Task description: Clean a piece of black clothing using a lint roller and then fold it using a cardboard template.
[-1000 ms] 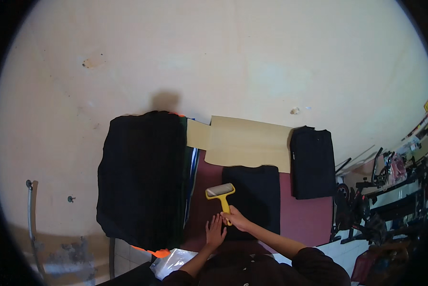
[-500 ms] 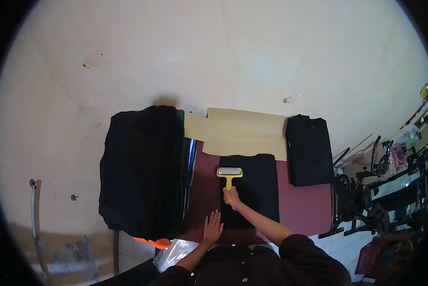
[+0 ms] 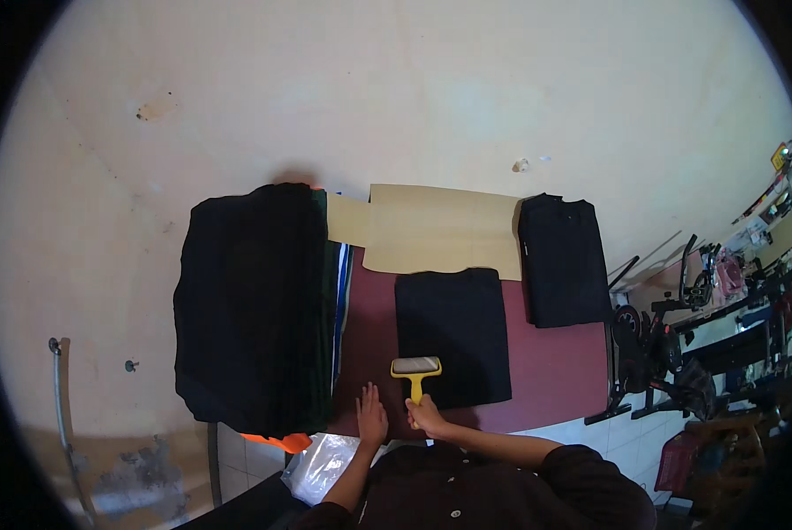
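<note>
Head view, with me watching: maroon counter (image 3: 550, 371), dark garment stack (image 3: 250, 309) at left, folded black cloth (image 3: 453, 318) mid-counter, yellow-handled roller (image 3: 415, 366) over its near-left corner. Hands apart: right hand (image 3: 424, 417) grips the handle; left hand (image 3: 372, 420) is flat, fingers extended.

Dark brownish shirt (image 3: 414, 486), small pale front buttons (image 3: 455, 513), elbow-length sleeves (image 3: 581, 475), bare hands (image 3: 425, 417)

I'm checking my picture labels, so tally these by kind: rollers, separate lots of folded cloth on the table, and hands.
Rollers: 1 (yellow roller)
Lots of folded cloth: 3 (big left pile, middle black cloth, black bundle at right)
Hands: 2 (left hand, right hand)
Total: 6
</note>
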### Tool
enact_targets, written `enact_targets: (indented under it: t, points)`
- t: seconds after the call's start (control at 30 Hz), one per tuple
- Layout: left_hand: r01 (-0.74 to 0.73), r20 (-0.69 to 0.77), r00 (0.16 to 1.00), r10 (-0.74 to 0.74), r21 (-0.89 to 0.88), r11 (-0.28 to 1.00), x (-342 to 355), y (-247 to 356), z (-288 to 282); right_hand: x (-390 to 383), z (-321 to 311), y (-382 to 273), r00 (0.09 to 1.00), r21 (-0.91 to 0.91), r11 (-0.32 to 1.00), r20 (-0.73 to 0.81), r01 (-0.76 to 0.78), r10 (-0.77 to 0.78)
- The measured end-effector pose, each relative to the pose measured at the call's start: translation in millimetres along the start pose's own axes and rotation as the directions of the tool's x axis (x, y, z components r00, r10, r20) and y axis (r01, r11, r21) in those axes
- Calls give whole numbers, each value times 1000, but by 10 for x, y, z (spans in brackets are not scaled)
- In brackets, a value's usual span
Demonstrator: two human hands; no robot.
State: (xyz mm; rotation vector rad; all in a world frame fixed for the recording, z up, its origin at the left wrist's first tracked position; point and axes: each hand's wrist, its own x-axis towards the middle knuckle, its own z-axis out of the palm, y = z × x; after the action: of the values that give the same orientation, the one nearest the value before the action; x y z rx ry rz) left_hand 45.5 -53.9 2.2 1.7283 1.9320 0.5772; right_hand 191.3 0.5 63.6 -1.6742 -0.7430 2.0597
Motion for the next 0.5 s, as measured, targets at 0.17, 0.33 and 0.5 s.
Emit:
enact_targets:
  t: [0.17, 0.33, 0.5]
  points:
    - [127, -117, 985, -124, 19, 992, 93, -61, -58, -213, -41, 103, 993, -32, 993, 35, -115, 116]
    - [123, -153, 981, -123, -7, 992, 153, -30, -133, -467, -120, 241, 944, -19, 962, 185, -273, 271]
    - [93, -146, 985, -93, -5, 996, 196, 12, -156, -529, -211, 266, 904, 30, 935, 270, -353, 332]
